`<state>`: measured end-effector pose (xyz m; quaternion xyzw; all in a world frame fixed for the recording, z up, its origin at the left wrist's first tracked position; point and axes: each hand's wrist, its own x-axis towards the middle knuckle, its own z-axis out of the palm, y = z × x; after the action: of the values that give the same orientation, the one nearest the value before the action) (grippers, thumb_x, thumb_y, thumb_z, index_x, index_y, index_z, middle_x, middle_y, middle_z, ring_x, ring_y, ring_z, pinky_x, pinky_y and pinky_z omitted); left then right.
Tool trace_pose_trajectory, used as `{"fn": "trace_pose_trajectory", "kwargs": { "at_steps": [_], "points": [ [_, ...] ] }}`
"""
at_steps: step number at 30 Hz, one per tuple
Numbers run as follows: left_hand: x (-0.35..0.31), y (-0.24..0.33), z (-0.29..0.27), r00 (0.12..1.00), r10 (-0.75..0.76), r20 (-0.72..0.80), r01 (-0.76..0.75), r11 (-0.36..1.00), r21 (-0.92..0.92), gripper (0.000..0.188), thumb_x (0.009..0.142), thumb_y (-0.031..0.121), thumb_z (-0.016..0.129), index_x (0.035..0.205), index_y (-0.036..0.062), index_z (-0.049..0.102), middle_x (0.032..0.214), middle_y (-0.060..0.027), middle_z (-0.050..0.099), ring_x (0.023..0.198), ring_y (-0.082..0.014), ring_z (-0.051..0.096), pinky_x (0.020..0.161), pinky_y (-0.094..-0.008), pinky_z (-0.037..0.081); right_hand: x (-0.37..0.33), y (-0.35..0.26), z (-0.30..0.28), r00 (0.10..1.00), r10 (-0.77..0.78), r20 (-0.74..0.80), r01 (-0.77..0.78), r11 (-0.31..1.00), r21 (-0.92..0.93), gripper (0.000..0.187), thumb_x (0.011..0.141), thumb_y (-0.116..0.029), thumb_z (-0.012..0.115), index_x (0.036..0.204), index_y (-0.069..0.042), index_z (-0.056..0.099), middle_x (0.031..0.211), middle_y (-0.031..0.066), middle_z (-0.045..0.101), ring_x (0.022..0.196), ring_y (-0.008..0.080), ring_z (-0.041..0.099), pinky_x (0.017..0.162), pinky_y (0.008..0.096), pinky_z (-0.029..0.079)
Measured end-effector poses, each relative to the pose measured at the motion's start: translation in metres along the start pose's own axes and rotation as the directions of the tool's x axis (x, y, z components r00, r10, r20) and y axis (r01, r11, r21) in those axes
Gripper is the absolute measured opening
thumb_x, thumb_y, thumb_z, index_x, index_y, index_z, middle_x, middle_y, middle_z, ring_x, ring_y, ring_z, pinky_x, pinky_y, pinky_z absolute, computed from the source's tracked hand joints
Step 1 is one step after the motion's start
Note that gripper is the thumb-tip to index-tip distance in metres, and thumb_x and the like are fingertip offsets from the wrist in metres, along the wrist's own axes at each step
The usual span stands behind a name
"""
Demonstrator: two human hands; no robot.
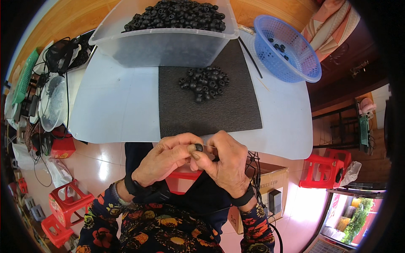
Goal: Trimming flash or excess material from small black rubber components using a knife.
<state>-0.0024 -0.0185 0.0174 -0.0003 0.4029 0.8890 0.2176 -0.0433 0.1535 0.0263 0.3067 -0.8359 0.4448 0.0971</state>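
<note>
Just past the table's near edge, my left hand (168, 158) pinches a small black bead-like piece (198, 147) between thumb and fingertips. My right hand (225, 156) is closed beside it, its thumb near the piece. A thin pale stick (209, 146) shows between the right fingers and points toward the piece; its tip is too small to make out. Beyond both hands, a pile of similar round black pieces with holes (206, 83) lies on a dark foam mat (181, 116).
A translucent plastic bin (160, 48) heaped with black pieces stands at the table's far side. At the far right sits a blue basket (295, 71) holding several pieces. A black rod (250, 57) lies between mat and basket. Red stools (69, 202) and a cardboard box (270, 181) are below.
</note>
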Motion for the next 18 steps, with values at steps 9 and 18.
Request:
{"fn": "trace_pose_trajectory", "kwargs": {
  "at_steps": [9, 18],
  "points": [
    [0.0015, -0.0032, 0.0, 1.0, -0.005, -0.022, 0.005, 1.0, -0.01, 0.027, 0.093, 0.009, 0.045, 0.112, -0.0076, 0.053, 0.091, -0.0075, 0.06, 0.08, -0.0123, 0.059, 0.076, -0.0269, 0.049, -0.0053, 0.0075, 0.0019, 0.994, -0.107, 0.03, 0.11, 0.99, -0.093, 0.035, 0.077, -0.034, 0.072, 0.069, -0.006, 0.052, 0.061, 0.0059, 0.051, 0.053, 0.022, 0.054, 0.045, 0.0331, 0.042],
    [0.0005, 0.0043, 0.0031, 0.998, -0.049, -0.046, 0.052, 0.997, 0.058, 0.025, 0.097, 0.013, 0.044, 0.11, -0.0043, 0.056, 0.085, -0.004, 0.058, 0.076, -0.0089, 0.057, 0.074, -0.0248, 0.048, 0.0021, 0.0055, -0.003, 0.998, -0.057, 0.033, 0.059, 0.996, -0.071, 0.034, 0.076, -0.033, 0.071, 0.069, -0.007, 0.051, 0.061, 0.0059, 0.047, 0.054, 0.0225, 0.052, 0.046, 0.0331, 0.041]
  ]
}}
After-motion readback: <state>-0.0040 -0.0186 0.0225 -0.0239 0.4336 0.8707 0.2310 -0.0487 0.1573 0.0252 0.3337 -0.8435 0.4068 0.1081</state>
